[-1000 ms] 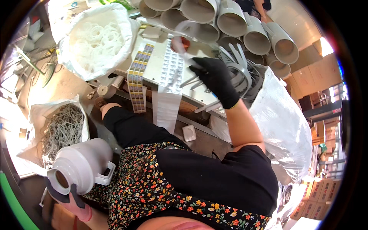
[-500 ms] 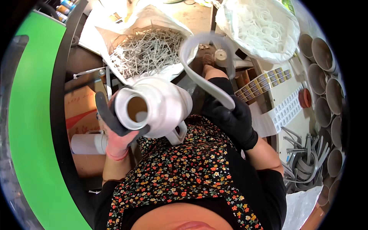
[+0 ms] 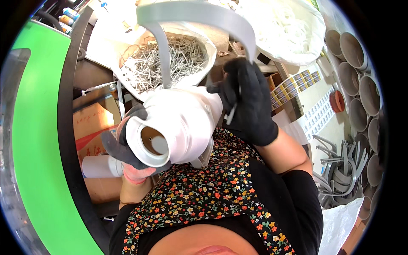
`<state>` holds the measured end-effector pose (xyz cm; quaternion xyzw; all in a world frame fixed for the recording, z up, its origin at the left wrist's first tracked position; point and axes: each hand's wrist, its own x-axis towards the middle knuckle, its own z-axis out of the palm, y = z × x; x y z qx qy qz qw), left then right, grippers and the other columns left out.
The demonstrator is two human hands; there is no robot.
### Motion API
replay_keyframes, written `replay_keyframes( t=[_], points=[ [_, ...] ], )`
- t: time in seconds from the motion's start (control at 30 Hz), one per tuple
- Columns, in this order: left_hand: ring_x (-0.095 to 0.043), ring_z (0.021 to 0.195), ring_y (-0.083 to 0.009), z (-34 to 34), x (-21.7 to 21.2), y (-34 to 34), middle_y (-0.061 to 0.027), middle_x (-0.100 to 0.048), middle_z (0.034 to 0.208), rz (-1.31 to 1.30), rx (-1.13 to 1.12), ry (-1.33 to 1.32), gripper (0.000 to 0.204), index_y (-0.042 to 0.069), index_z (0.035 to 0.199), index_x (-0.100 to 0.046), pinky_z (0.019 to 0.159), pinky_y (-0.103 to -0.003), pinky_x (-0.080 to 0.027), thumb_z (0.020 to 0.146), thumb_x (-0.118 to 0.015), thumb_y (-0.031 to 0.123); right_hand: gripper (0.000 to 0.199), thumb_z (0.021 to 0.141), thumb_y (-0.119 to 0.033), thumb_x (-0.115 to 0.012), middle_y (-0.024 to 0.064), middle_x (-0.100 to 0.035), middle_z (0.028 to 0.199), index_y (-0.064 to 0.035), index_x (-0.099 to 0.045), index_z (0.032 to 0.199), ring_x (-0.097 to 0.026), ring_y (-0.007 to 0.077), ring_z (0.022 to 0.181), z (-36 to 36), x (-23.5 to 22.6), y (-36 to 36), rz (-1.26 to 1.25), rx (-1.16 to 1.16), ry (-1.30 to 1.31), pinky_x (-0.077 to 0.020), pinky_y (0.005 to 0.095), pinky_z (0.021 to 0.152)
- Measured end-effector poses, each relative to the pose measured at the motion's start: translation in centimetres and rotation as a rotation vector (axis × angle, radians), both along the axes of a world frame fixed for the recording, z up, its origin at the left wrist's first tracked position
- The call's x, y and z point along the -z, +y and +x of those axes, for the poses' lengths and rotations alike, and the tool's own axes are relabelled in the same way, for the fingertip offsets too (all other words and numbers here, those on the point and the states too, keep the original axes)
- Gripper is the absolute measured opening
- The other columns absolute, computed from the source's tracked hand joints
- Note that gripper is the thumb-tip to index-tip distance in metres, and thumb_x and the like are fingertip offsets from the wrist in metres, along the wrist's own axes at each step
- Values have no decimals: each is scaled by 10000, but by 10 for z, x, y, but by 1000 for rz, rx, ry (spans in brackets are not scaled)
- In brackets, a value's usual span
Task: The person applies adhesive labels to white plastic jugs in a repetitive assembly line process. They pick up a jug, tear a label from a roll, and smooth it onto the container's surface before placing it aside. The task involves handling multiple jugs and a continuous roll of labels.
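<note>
A white pitcher body (image 3: 191,123) lies tilted in front of my apron, its round open mouth facing left toward me. My left hand (image 3: 121,148), in a pink and dark grey glove, is closed around the mouth end. My right hand (image 3: 253,102), in a black glove, is at the body's far end. It grips one end of a curved grey handle (image 3: 195,15), which arches above the pitcher. The handle's other end comes down by the pitcher's upper side; whether it touches, I cannot tell. A small thin light-coloured piece (image 3: 231,114) shows below the right fingers.
A white sack of metal pins (image 3: 165,63) stands ahead, and a sack of clear rings (image 3: 284,34) beyond to the right. Sticker sheets (image 3: 316,112), grey handles (image 3: 342,170) and stacked grey tubes (image 3: 359,97) are at right. A white cylinder (image 3: 100,166) and green surface (image 3: 38,140) are at left.
The handle has moved left and now arches over the pitcher. My right hand has risen to the pitcher's far end. The pitcher has shifted slightly down and turned.
</note>
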<state>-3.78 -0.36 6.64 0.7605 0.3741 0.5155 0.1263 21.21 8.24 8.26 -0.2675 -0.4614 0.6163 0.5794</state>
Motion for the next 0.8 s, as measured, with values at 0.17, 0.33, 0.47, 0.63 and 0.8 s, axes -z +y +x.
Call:
replay_keyframes(
  t=[0.17, 0.33, 0.47, 0.63, 0.8],
  points=[
    [-506, 1186, -373, -2, 10, 1, -159, -537, 1242, -5, 120, -101, 1049, 88, 1384, -303, 1021, -532, -392, 575, -845, 478, 364, 1015, -414, -427, -50, -309, 587, -62, -510, 1053, -352, 71, 496, -17, 3, 8, -444, -176, 432, -505, 313, 741],
    [-540, 1141, -351, 9, 4, 5, -126, -588, 1155, 88, 98, -60, 878, 47, 1265, -498, 1012, -541, -402, 568, -861, 439, 226, 996, -251, -483, -48, -364, 604, -50, -528, 1090, -400, 65, 507, -19, 10, 6, -376, -127, 279, -505, 280, 745],
    [-586, 1018, -325, 18, -14, -3, -125, -621, 1026, 22, 82, 30, 682, 35, 1098, -584, 970, -529, -431, 561, -854, 357, 187, 958, -218, -541, 27, -616, 804, -47, -591, 1012, -562, 101, 699, -18, 11, 5, -419, -146, 14, -479, 256, 781],
    [-610, 907, -296, 5, -13, 13, -121, -638, 950, 149, 258, -10, 665, 7, 1065, -595, 906, -498, -460, 571, -854, 368, 260, 911, -188, -622, 16, -575, 883, -14, -575, 1099, -504, 64, 792, -31, -8, -6, 48, -114, -169, -427, 240, 697],
    [-484, 1182, -377, 1, -27, 20, -211, -478, 1288, -112, 394, -279, 1092, 35, 1407, -295, 1013, -495, -407, 566, -876, 419, 257, 890, -120, -625, 41, -615, 984, 5, -565, 1106, -596, 134, 855, -35, -12, 7, 272, -45, -163, -483, 254, 754]
  ],
)
